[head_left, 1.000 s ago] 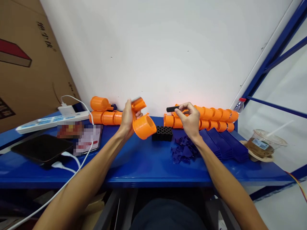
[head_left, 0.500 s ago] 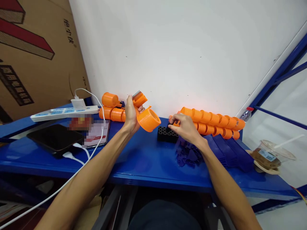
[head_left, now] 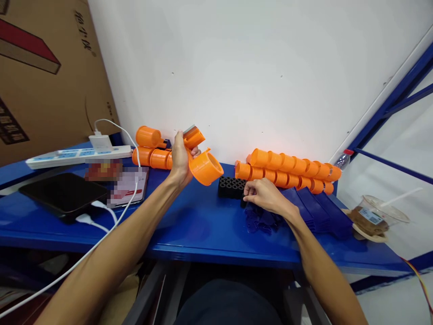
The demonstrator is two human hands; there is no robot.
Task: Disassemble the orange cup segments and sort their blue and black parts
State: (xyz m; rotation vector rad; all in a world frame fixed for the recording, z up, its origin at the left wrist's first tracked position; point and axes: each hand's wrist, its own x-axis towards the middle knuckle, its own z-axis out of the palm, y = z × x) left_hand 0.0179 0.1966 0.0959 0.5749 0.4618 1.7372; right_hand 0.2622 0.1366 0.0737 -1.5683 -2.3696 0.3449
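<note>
My left hand (head_left: 182, 158) is wrapped round an orange plastic part (head_left: 206, 168) with a round cup at its lower end and a grey strip near its top. My right hand (head_left: 260, 194) pinches a small black cylinder (head_left: 243, 201) in front of a black block with round holes (head_left: 230, 186). Below that hand lies a heap of small dark blue pieces (head_left: 262, 221). Orange cups (head_left: 287, 164) lie in two stacked rows behind my right hand. More orange cups (head_left: 158, 159) are left of my left hand.
Dark blue panels (head_left: 314, 212) lie to the right, near a drink cup (head_left: 375, 216) and a bottle (head_left: 344, 159). On the left are a power strip (head_left: 77, 155), a black device (head_left: 64, 194), a phone (head_left: 130, 187) and white cables. A cardboard box (head_left: 50, 90) stands behind.
My right hand has moved down from behind the black block to its front right corner, with a black cylinder now showing at its fingertips. My left hand keeps its hold; the view has shifted slightly.
</note>
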